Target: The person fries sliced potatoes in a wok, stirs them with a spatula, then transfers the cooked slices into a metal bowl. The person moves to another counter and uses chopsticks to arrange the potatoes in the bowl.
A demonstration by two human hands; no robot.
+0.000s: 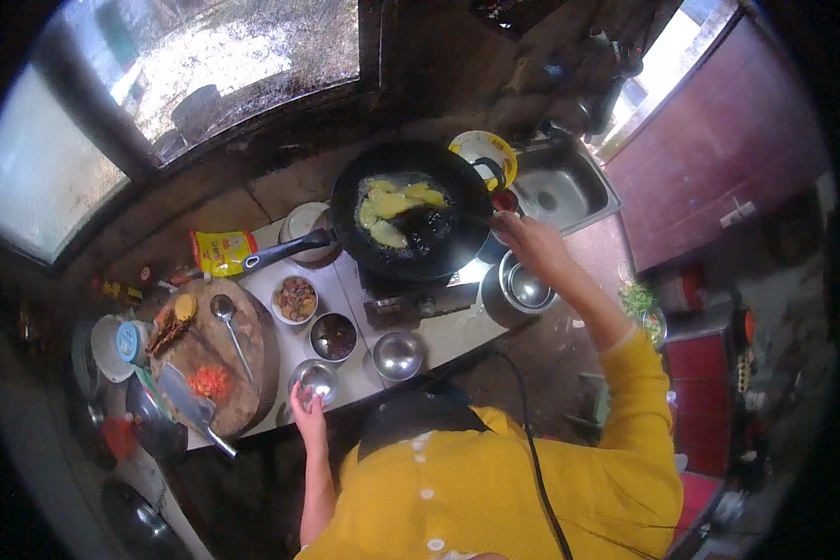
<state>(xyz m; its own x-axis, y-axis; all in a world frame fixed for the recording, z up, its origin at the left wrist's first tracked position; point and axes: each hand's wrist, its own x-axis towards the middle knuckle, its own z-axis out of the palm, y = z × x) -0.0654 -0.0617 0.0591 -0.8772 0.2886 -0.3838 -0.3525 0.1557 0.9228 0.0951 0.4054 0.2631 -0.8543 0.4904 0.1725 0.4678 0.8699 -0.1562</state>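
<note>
My left hand (309,413) has its fingers at the near rim of a small stainless steel bowl (315,378) by the counter's front edge. My right hand (528,241) is at the right rim of a black frying pan (353,224), fingers closed around what looks like a thin dark utensil reaching into it; its far end is hard to make out against the pan. Yellow-green slices (392,204) lie in bubbling oil there. The pan sits on a cooktop (392,306), its long handle (287,250) pointing left.
On the left, a round wooden chopping board (248,350) bears chopped red pieces (208,382), a spoon (222,308) and a cleaver (182,395). Nearby are food bowls (295,299) and another steel bowl (397,355). A pot (497,301) and sink (560,189) lie right; a black cable (528,420) hangs before me.
</note>
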